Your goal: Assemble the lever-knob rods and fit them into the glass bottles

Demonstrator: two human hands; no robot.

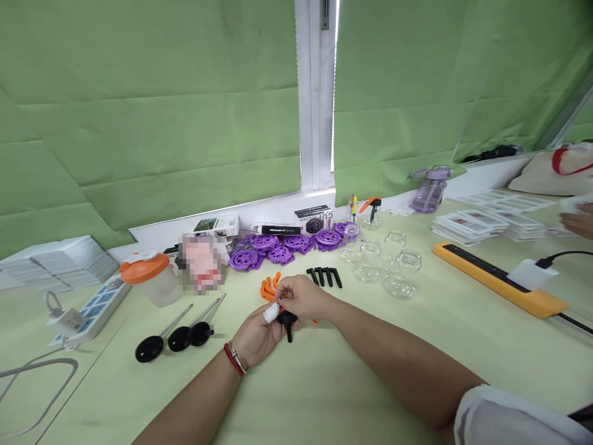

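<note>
Your left forearm (197,398) reaches in from the near edge, left of centre, to a wrist (238,358) ringed by a red band and a silvery bracelet. Your left hand (262,337) is cupped, its thumb (271,313) wrapped in white. Your right forearm (398,355) slants in from the near right, below a pale sleeve (509,414). Your right hand (303,300) arches over, back upward, fingertips bunched beside the wrapped thumb.

bright, soft light — white glare beside window frame (316,93) — edges stretched
</note>
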